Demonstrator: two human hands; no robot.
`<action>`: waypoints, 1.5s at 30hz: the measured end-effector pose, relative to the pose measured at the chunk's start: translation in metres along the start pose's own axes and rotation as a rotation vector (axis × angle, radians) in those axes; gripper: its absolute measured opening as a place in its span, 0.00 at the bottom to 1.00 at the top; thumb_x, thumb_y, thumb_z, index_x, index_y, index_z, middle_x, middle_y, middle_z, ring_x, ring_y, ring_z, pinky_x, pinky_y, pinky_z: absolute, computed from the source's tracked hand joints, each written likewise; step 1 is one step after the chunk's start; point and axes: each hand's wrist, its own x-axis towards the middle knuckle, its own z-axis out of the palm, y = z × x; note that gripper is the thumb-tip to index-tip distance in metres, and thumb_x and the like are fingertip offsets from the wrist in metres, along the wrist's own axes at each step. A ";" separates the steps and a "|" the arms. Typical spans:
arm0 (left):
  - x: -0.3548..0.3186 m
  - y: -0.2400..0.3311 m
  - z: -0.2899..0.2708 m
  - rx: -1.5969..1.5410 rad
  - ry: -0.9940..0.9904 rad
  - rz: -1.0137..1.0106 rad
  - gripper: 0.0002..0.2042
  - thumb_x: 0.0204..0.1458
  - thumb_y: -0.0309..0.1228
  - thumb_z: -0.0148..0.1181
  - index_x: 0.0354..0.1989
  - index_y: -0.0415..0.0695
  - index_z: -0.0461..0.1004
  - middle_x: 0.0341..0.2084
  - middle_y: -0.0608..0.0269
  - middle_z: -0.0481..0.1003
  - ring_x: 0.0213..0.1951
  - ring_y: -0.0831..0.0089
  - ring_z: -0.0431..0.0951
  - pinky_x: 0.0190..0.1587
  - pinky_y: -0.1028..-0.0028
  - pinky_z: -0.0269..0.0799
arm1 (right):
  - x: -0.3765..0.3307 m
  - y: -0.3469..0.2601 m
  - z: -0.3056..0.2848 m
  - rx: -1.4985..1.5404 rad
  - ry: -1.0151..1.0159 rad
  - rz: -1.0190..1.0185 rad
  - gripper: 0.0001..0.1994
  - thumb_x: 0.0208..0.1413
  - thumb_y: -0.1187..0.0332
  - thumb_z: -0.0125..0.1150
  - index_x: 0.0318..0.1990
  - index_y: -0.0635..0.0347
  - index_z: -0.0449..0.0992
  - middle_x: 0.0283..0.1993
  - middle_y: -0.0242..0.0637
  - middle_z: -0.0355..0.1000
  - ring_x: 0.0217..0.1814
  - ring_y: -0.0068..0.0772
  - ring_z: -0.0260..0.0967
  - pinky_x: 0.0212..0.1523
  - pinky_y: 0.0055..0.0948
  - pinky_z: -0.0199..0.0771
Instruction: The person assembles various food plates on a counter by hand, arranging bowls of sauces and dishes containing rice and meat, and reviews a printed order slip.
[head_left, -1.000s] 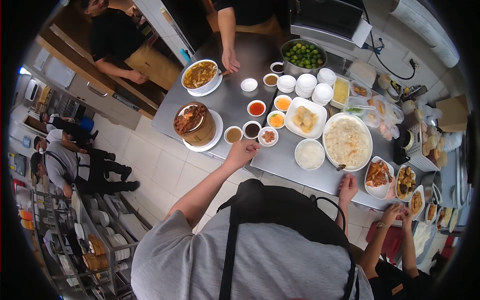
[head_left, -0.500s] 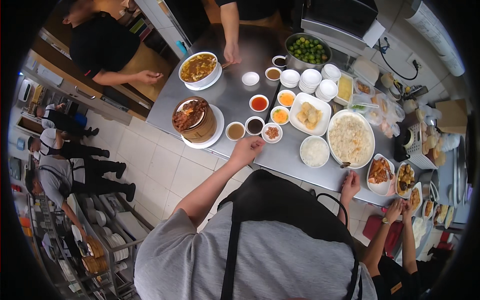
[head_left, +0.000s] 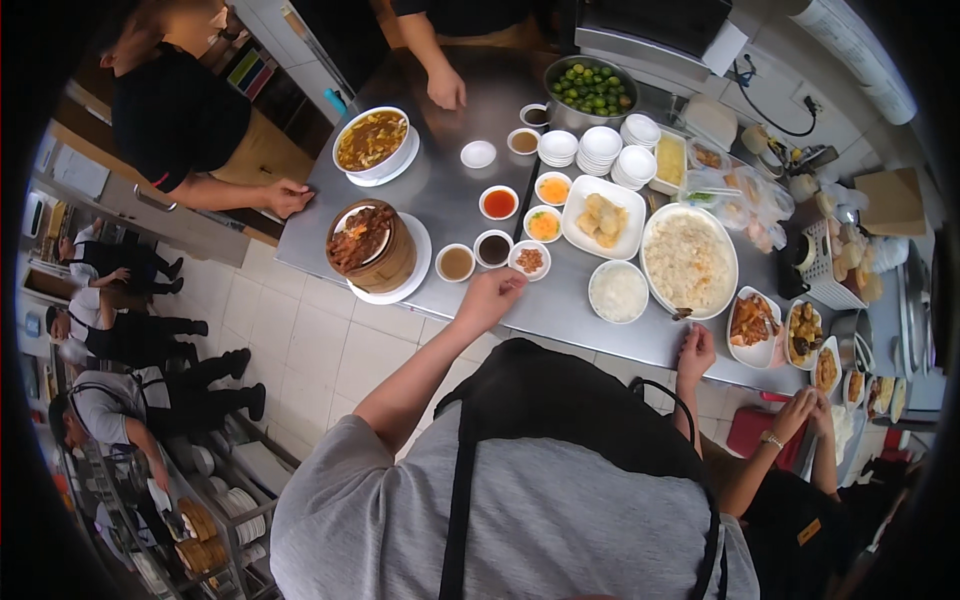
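Observation:
My left hand [head_left: 492, 298] is closed, fingers curled, at the table's near edge. It lies just below a small white bowl of peanuts [head_left: 529, 260]; whether it touches the bowl or holds anything is hidden. Beside it stand bowls of dark sauce [head_left: 493, 248] and light brown sauce [head_left: 456, 263]. My right hand [head_left: 696, 352] is also closed, its fingers curled in at the edge below a white oval platter of rice dish [head_left: 690, 262]. Nothing shows in its grip. A spoon end [head_left: 682, 313] lies on the platter near it. Between my hands sits a round bowl of white rice [head_left: 617, 292].
Farther left are a soup bowl [head_left: 371, 140] and a bamboo steamer of meat [head_left: 372, 245]. Stacked white saucers [head_left: 600, 150] stand before a metal pot of limes [head_left: 591, 88]. Co-workers' hands [head_left: 446, 88] are across the table, at its left edge, and at right.
The view has shifted, moving the table slightly left in the picture. The far co-worker's hand has drawn back from the soup bowl; the left co-worker's hand now rests by the table edge. My hands stay closed.

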 end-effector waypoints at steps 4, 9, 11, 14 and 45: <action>0.001 -0.010 0.010 0.078 -0.015 0.041 0.08 0.41 0.26 0.57 0.31 0.39 0.73 0.25 0.53 0.74 0.28 0.65 0.76 0.32 0.72 0.70 | 0.004 0.019 -0.009 -0.097 0.040 -0.081 0.09 0.53 0.68 0.50 0.25 0.64 0.70 0.16 0.28 0.61 0.16 0.15 0.55 0.16 0.18 0.56; -0.004 -0.008 0.014 0.050 -0.033 -0.027 0.08 0.41 0.25 0.58 0.31 0.38 0.74 0.22 0.56 0.75 0.26 0.72 0.76 0.30 0.76 0.70 | -0.003 0.013 -0.005 -0.173 0.064 -0.117 0.07 0.50 0.70 0.52 0.29 0.65 0.73 0.18 0.33 0.66 0.18 0.18 0.59 0.20 0.20 0.61; -0.002 -0.006 0.018 0.031 -0.055 0.012 0.08 0.41 0.23 0.58 0.32 0.38 0.73 0.24 0.56 0.75 0.27 0.72 0.76 0.30 0.77 0.70 | -0.005 0.005 -0.008 -0.148 0.100 -0.148 0.07 0.50 0.70 0.52 0.29 0.64 0.73 0.17 0.30 0.65 0.17 0.16 0.58 0.19 0.18 0.60; 0.009 0.017 0.025 0.051 -0.081 0.087 0.08 0.41 0.21 0.56 0.32 0.37 0.73 0.25 0.57 0.75 0.27 0.72 0.76 0.30 0.77 0.71 | -0.007 -0.001 -0.011 -0.134 0.132 -0.182 0.06 0.50 0.71 0.53 0.28 0.65 0.73 0.15 0.28 0.65 0.16 0.15 0.58 0.18 0.18 0.59; 0.022 0.079 0.052 0.099 -0.194 0.288 0.03 0.39 0.21 0.58 0.25 0.38 0.74 0.24 0.59 0.74 0.25 0.72 0.75 0.28 0.78 0.71 | -0.006 -0.010 -0.014 -0.126 0.133 -0.197 0.04 0.47 0.73 0.54 0.28 0.64 0.72 0.21 0.41 0.68 0.19 0.30 0.65 0.21 0.25 0.65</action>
